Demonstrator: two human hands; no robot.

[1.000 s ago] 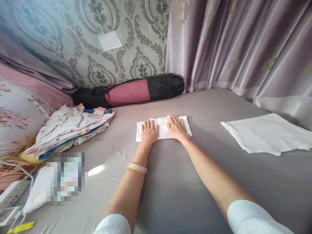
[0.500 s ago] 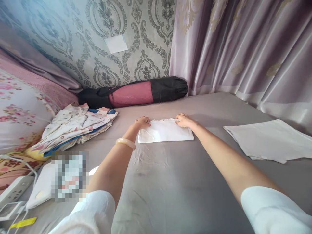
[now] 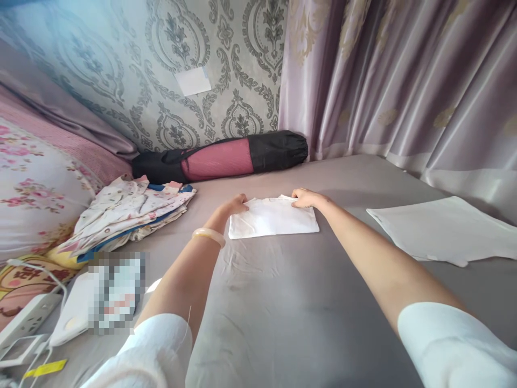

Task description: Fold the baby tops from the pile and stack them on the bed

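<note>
A folded white cloth garment (image 3: 274, 218) lies as a flat rectangle on the grey bed sheet (image 3: 291, 302). My left hand (image 3: 236, 205) pinches its far left corner, thumb on top of the fabric. At the far right corner, my right hand (image 3: 305, 198) grips the edge the same way. Between the two hands the far edge looks slightly uneven. Off to the right, a second white garment (image 3: 444, 229) is spread flat, apart from my right arm.
Folded patterned clothes (image 3: 129, 213) are piled at left beside a floral pillow (image 3: 36, 188). A power strip (image 3: 30, 320), a white device (image 3: 78, 307) and a blurred-out item sit front left. A black and pink rolled bag (image 3: 220, 159) lies along the wall, near the curtain (image 3: 355, 81).
Both hands keep their hold at the garment's far corners, with the fingers shifted very slightly. The whole view has moved a little; the other things stay in place.
</note>
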